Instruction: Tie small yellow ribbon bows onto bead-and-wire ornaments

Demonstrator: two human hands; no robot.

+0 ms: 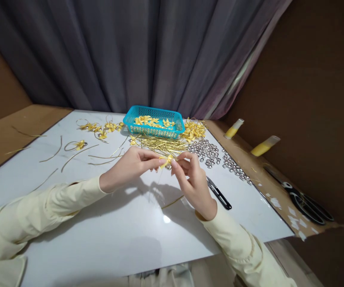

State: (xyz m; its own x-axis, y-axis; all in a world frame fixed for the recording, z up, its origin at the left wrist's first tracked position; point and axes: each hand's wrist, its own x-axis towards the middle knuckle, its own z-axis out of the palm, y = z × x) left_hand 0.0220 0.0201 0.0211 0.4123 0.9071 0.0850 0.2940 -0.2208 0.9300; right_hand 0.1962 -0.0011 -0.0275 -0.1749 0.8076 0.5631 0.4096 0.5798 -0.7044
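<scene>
Between my two hands is a small yellow ribbon flower [168, 160], with a silvery bead showing at its lower side. My left hand [133, 165] pinches the flower from the left, thumb and fingers closed. My right hand [191, 175] grips it from the right between thumb and fingertips. Thin pale strands hang below it. Just beyond my hands lies a bundle of gold cords [160, 144]. A heap of silver beads [204, 151] spreads to the right of it.
A turquoise basket [154, 134] holding yellow flowers stands at the back, a flower pile [194, 129] beside it. Finished-looking flowers with cord loops [79, 144] lie left. A black-handled cutter [220, 194] is near my right hand. Scissors [306, 205] and two yellow-filled bottles [264, 146] line the right.
</scene>
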